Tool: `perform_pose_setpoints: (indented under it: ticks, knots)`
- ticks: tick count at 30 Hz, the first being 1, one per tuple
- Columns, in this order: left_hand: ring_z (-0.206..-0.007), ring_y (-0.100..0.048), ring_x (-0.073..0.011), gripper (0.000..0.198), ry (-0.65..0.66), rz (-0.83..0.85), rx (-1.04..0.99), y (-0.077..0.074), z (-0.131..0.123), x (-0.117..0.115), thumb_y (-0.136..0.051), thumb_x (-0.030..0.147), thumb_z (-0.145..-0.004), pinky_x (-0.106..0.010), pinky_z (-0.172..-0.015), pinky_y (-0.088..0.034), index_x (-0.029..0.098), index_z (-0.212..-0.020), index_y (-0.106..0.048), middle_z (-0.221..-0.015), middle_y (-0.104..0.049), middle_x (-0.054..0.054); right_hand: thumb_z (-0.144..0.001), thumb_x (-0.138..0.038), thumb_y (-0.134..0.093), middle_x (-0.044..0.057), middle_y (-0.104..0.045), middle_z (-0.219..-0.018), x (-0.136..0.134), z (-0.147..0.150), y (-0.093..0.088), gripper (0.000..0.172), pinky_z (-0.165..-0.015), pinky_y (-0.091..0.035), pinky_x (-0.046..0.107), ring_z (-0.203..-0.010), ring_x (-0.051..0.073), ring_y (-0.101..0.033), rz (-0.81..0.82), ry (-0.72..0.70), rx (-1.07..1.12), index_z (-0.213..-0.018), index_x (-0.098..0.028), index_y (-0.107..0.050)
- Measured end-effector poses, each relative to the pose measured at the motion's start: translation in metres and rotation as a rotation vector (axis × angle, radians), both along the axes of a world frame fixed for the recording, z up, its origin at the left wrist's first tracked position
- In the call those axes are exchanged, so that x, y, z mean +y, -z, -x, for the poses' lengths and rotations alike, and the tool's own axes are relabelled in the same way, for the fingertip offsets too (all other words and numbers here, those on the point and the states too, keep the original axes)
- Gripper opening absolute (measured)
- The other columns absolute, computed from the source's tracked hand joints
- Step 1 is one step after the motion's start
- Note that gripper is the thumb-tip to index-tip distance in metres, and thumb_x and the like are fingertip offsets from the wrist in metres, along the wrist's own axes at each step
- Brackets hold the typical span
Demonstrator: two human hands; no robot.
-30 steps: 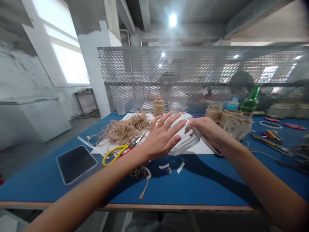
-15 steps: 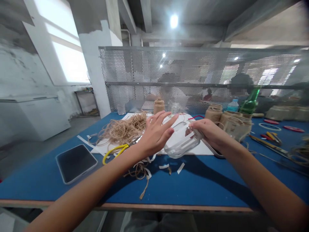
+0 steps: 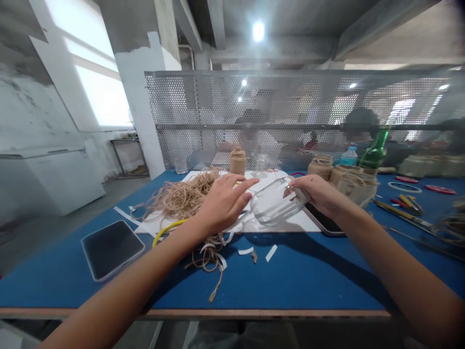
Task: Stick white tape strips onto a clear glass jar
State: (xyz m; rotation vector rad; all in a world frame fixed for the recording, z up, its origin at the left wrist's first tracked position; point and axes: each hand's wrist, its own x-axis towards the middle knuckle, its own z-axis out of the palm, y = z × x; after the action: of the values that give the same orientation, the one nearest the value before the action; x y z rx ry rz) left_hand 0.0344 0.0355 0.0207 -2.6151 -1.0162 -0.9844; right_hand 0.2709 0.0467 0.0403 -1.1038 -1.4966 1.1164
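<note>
Two hands working at clear glass jar (image 3: 278, 201): right hand (image 3: 316, 194) pinching jar end, keeping jar tilted above white sheet (image 3: 308, 218); left hand (image 3: 223, 203) spreading open alongside, near jute twine (image 3: 178, 201).

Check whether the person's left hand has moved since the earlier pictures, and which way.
Yes. The left hand has moved left, toward the heap of jute twine, and now covers most of the yellow-handled scissors.
</note>
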Motion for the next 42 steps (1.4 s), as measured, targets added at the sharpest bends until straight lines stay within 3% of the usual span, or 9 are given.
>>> perform_pose_setpoints:
  ticks: [5,13,16,20,28,35,42]
  knots:
    - [-0.129,-0.019,-0.0283,0.054,0.019,-0.225,0.201,0.008,-0.009,-0.004,-0.033,0.054,-0.085,-0.05,-0.102,-0.011,0.029,-0.133,-0.032,-0.143,-0.023,-0.009,-0.063,-0.025,-0.062,0.005,-0.062,-0.054,-0.004,0.003,-0.001,0.016,-0.048,-0.043,0.023,-0.048,0.012,-0.054,0.031,-0.006,0.016,-0.054,-0.013,-0.064]
    - [-0.13,-0.022,-0.0254,0.051,-0.062,-0.496,0.348,0.009,-0.002,-0.009,-0.036,0.049,-0.086,-0.047,-0.105,-0.007,0.021,-0.128,-0.041,-0.141,-0.03,-0.01,-0.062,-0.025,-0.062,0.006,-0.063,-0.056,0.001,-0.003,0.002,0.015,-0.048,-0.042,0.022,-0.05,0.012,-0.054,0.029,0.007,-0.005,-0.056,-0.011,-0.065]
    - [-0.129,-0.024,-0.0268,0.052,-0.081,-0.505,0.312,0.009,-0.002,-0.009,-0.035,0.051,-0.085,-0.048,-0.104,-0.007,0.021,-0.127,-0.042,-0.141,-0.031,-0.011,-0.063,-0.024,-0.061,0.003,-0.061,-0.054,0.003,-0.004,0.003,0.014,-0.047,-0.041,0.021,-0.049,0.011,-0.052,0.034,0.028,0.014,-0.056,-0.012,-0.064]
    - [-0.13,-0.021,-0.0271,0.06,-0.027,-0.449,0.27,0.011,-0.009,-0.007,-0.034,0.057,-0.083,-0.049,-0.103,-0.009,0.024,-0.134,-0.032,-0.143,-0.026,-0.012,-0.064,-0.024,-0.061,0.002,-0.06,-0.053,0.002,-0.002,0.003,0.013,-0.047,-0.041,0.021,-0.048,0.01,-0.052,0.052,0.011,0.009,-0.056,-0.013,-0.063]
    - [-0.129,-0.02,-0.0256,0.052,0.068,-0.281,0.241,0.015,-0.009,-0.001,-0.027,0.051,-0.087,-0.048,-0.102,-0.012,0.026,-0.131,-0.036,-0.142,-0.028,-0.01,-0.064,-0.023,-0.059,0.005,-0.063,-0.056,-0.001,0.001,0.0,0.013,-0.047,-0.043,0.022,-0.048,0.011,-0.055,0.076,-0.016,0.007,-0.058,-0.013,-0.064]
    - [-0.127,-0.023,-0.0245,0.039,0.119,-0.299,0.146,0.014,-0.002,-0.002,-0.035,0.036,-0.088,-0.047,-0.101,-0.016,0.026,-0.123,-0.048,-0.137,-0.036,-0.008,-0.064,-0.019,-0.06,0.004,-0.062,-0.057,0.002,-0.002,0.001,0.01,-0.046,-0.042,0.02,-0.049,0.009,-0.053,0.061,0.008,0.064,-0.057,-0.013,-0.063]
    - [-0.12,-0.035,-0.0243,0.035,0.201,-0.395,0.041,0.016,0.003,-0.002,-0.045,0.03,-0.082,-0.045,-0.098,-0.022,0.023,-0.115,-0.055,-0.127,-0.049,-0.007,-0.066,-0.02,-0.059,0.002,-0.059,-0.057,0.005,-0.006,0.002,0.01,-0.045,-0.039,0.018,-0.049,0.008,-0.05,0.047,-0.055,0.103,-0.061,-0.012,-0.063]
